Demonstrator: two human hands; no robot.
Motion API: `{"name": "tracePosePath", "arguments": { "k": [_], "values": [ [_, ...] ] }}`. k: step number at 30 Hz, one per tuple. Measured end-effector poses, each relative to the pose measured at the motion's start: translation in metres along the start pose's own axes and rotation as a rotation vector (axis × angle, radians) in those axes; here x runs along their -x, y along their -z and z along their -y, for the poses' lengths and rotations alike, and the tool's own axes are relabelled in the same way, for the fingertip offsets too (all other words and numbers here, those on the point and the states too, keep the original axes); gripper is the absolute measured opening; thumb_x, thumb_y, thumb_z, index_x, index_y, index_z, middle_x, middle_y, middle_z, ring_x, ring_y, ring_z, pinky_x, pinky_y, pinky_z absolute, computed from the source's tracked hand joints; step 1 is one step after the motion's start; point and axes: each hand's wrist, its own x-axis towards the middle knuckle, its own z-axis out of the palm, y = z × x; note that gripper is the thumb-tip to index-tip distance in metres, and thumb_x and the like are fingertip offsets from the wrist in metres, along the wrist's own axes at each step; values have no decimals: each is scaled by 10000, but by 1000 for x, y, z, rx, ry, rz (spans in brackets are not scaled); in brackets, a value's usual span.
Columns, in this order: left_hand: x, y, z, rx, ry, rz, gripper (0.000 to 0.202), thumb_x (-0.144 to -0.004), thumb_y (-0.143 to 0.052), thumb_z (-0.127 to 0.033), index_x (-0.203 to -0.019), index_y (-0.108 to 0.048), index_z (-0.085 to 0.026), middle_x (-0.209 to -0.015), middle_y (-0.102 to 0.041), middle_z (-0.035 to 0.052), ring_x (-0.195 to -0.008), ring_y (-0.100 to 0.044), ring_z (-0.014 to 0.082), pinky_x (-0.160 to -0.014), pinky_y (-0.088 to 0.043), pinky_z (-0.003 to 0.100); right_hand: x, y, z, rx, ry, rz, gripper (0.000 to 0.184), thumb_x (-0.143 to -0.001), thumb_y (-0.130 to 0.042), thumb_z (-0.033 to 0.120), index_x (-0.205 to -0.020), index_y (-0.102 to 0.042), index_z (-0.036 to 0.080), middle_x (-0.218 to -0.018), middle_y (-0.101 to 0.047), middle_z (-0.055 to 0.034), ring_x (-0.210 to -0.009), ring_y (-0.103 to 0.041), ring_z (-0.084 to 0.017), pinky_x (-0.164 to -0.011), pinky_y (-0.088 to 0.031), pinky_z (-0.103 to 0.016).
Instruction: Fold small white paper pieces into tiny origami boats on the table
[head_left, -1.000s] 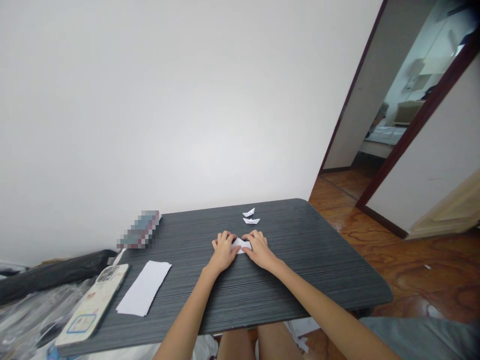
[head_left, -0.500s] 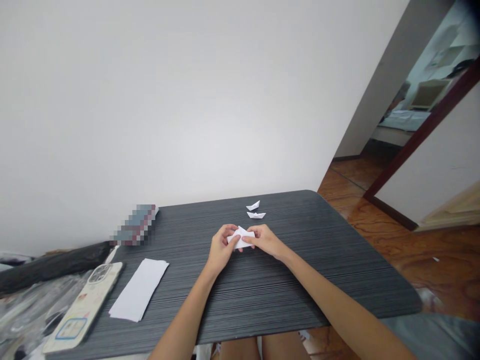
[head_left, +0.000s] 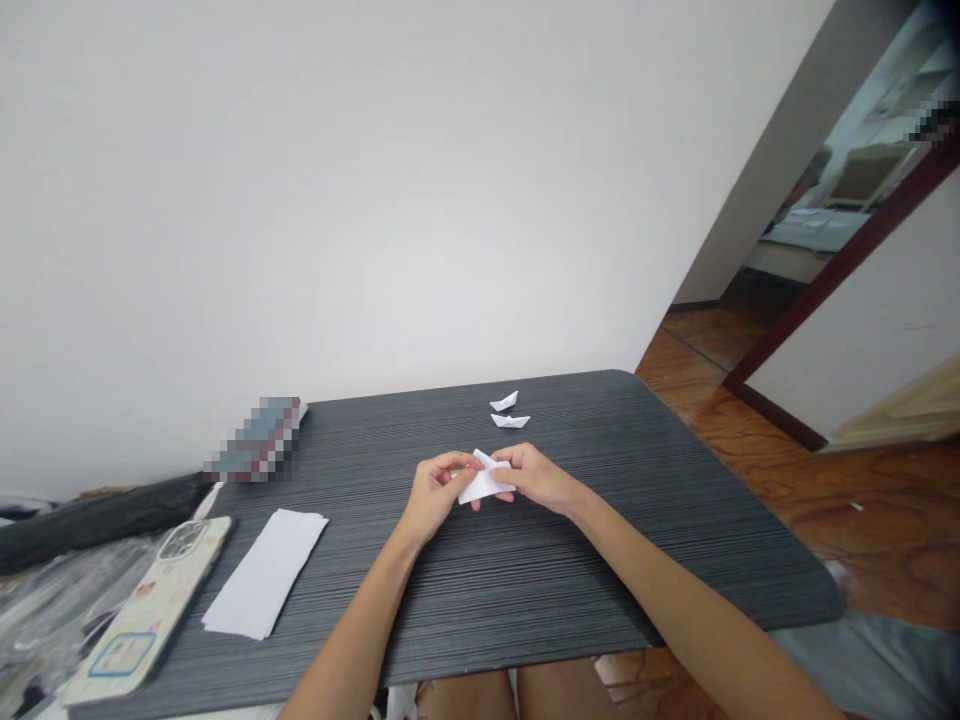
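Observation:
A small folded white paper (head_left: 482,482) is held just above the dark striped table (head_left: 525,570) near its middle. My left hand (head_left: 435,492) pinches the paper's left side, and my right hand (head_left: 534,476) pinches its right side, fingers curled on it. Two small finished paper boats (head_left: 509,411) rest on the table a little beyond my hands, toward the far edge.
A stack of white paper strips (head_left: 262,575) lies at the left, beside a phone (head_left: 142,610) in a pale case near the table's left edge. A blurred box (head_left: 259,440) sits at the far left corner. Wooden floor and an open doorway lie to the right.
The folded paper, pressed flat on the table a second ago, has been lifted and is now held between both hands. The view has shifted slightly.

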Motion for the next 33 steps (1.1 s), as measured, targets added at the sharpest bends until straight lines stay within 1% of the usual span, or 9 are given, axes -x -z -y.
{"name": "tracePosePath", "arguments": {
  "k": [4,7,9,11,14,17,22,26,33],
  "values": [
    [2,7,-6,-264,-224,28,202,-743,-463,-181,-833,-641,-144,-835,-628,68,-736,-592,174,-648,-450,283,-2,4,-1,-204,-72,-85,130,-680,-597,220,-651,-563,97,-495,-515,13,-402,-395,-40,-390,-245,-174],
    [3,9,-8,-514,-461,76,311,-717,-467,-113,-979,-617,-185,-1182,-480,96,-1031,-478,218,-859,-383,360,-3,8,-3,-338,-133,-166,139,-652,-636,224,-653,-569,102,-476,-498,21,-397,-393,-36,-372,-249,-162],
    [3,8,-6,-633,-554,62,340,-722,-489,-103,-1029,-594,-205,-1224,-434,100,-1059,-451,215,-861,-381,362,-2,9,-4,-358,-170,-145,150,-643,-652,227,-671,-578,99,-498,-518,9,-405,-405,-35,-377,-271,-157],
    [3,6,-2,-680,-600,9,295,-752,-489,-111,-1005,-606,-207,-1115,-513,95,-998,-488,190,-809,-408,327,-2,10,-5,-305,-189,-106,213,-693,-616,300,-692,-582,90,-525,-545,-15,-412,-431,-43,-388,-305,-164],
    [1,5,1,-638,-545,-92,199,-789,-475,-149,-899,-639,-176,-869,-600,65,-812,-545,146,-723,-423,273,-1,8,-3,-156,-95,-136,356,-780,-485,428,-823,-578,87,-635,-589,-57,-494,-517,-77,-436,-367,-184],
    [0,3,1,-552,-395,-172,173,-785,-494,-219,-727,-635,-137,-701,-589,34,-658,-531,121,-631,-411,235,0,4,0,-8,92,-163,342,-727,-575,376,-966,-538,134,-824,-594,-54,-655,-568,-104,-521,-419,-194],
    [-2,0,3,-415,-168,-191,254,-731,-552,-312,-570,-580,-117,-485,-489,-20,-480,-452,86,-476,-351,194,0,-5,-2,160,177,-189,299,-643,-661,295,-878,-559,142,-737,-603,-21,-618,-567,-113,-525,-447,-212],
    [-3,0,3,-235,-98,-145,233,-714,-571,-328,-733,-632,-104,-553,-568,4,-457,-475,84,-465,-379,199,-2,-5,-5,220,161,-297,242,-720,-568,355,-746,-589,115,-577,-603,-22,-453,-542,-98,-448,-445,-222],
    [-3,3,-2,19,-64,-97,256,-709,-591,-289,-855,-607,-80,-504,-598,18,-414,-515,100,-404,-388,207,3,5,4,17,156,-191,332,-684,-618,329,-891,-618,69,-471,-592,-12,-360,-548,-118,-336,-399,-205]
  ]
}}
